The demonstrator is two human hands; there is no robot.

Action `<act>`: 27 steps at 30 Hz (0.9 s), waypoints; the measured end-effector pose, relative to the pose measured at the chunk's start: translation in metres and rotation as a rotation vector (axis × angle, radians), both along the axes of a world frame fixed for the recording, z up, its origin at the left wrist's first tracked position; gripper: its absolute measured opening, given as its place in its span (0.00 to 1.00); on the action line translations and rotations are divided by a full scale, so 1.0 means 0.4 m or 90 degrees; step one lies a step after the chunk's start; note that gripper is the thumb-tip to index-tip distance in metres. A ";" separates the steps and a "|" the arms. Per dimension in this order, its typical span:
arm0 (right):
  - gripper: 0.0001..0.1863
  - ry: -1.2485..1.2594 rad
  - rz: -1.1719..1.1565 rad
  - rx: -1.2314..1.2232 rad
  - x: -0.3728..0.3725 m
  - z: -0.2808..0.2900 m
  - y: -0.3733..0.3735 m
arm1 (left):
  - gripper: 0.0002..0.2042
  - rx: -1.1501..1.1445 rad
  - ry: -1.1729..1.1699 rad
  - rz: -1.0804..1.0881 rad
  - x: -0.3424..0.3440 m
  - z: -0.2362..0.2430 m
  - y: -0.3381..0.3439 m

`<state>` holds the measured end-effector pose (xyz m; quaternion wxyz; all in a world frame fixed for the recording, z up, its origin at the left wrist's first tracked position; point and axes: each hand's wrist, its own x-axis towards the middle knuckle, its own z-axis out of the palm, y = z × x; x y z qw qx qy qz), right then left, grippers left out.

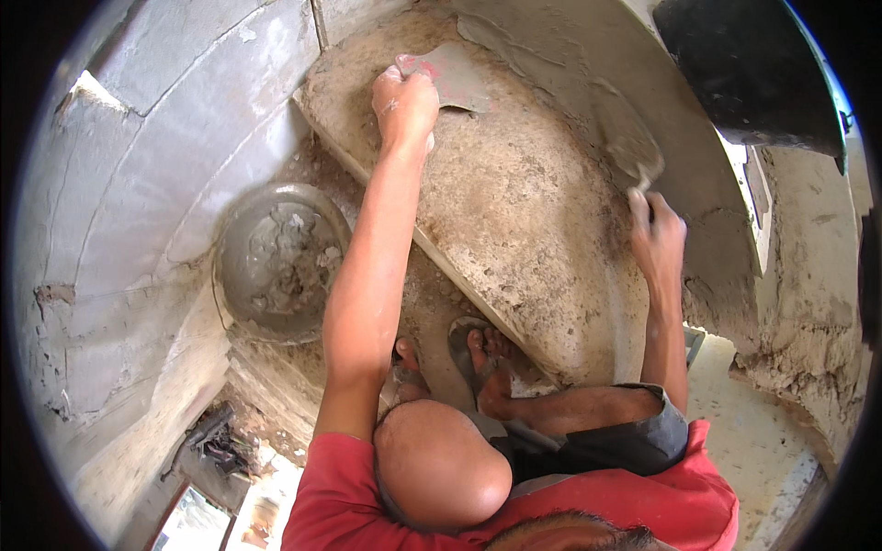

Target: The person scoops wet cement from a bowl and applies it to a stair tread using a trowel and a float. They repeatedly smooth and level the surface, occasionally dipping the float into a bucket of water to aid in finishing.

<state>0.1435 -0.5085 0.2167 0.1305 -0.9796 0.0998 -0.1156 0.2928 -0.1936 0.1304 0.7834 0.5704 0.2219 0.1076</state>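
Observation:
My left hand is closed on a thin, flat, mortar-smeared plate with pinkish-red patches, held over the far end of the stone step. At the right, my right hand grips a trowel by its handle. The trowel's grey-coated blade lies along the wet mortar on the low curved wall, and its outline is hard to tell from the mortar. Left of my left forearm stands a round bucket holding wet grey mortar.
A large black tub is at the upper right, beyond the curved wall. Grey plastered wall bends around the left side. My sandalled feet stand below the step's near edge. Debris lies at the lower left.

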 end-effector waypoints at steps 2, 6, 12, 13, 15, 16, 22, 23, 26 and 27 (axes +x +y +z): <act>0.28 -0.082 0.024 -0.015 -0.057 0.017 0.004 | 0.15 -0.035 -0.015 0.001 -0.016 0.011 -0.015; 0.28 -0.006 0.144 0.173 -0.066 0.065 0.024 | 0.13 -0.133 -0.059 -0.182 -0.050 0.043 -0.042; 0.26 0.381 0.317 0.725 0.058 0.033 -0.002 | 0.13 -0.306 -0.073 -0.453 -0.082 0.066 -0.050; 0.26 0.403 0.332 0.773 0.066 0.013 -0.012 | 0.12 -0.323 -0.069 -0.441 -0.082 0.065 -0.041; 0.27 0.400 0.324 0.750 0.058 -0.016 -0.041 | 0.09 -0.364 -0.083 -0.424 -0.072 0.064 -0.012; 0.27 0.397 0.319 0.731 0.046 -0.024 -0.057 | 0.09 -0.336 -0.021 -0.350 -0.068 0.063 0.005; 0.24 0.092 0.316 0.187 -0.057 -0.006 -0.077 | 0.10 -0.295 -0.077 -0.188 -0.051 0.052 0.042; 0.23 -0.036 0.337 0.028 -0.065 -0.003 -0.061 | 0.10 -0.265 -0.085 -0.149 -0.048 0.050 0.031; 0.17 -0.158 0.340 -0.097 -0.067 -0.016 0.015 | 0.17 -0.201 -0.170 -0.173 -0.057 0.036 -0.008; 0.16 -0.194 0.379 -0.143 -0.055 -0.023 0.041 | 0.14 -0.180 -0.177 -0.166 -0.059 0.031 -0.020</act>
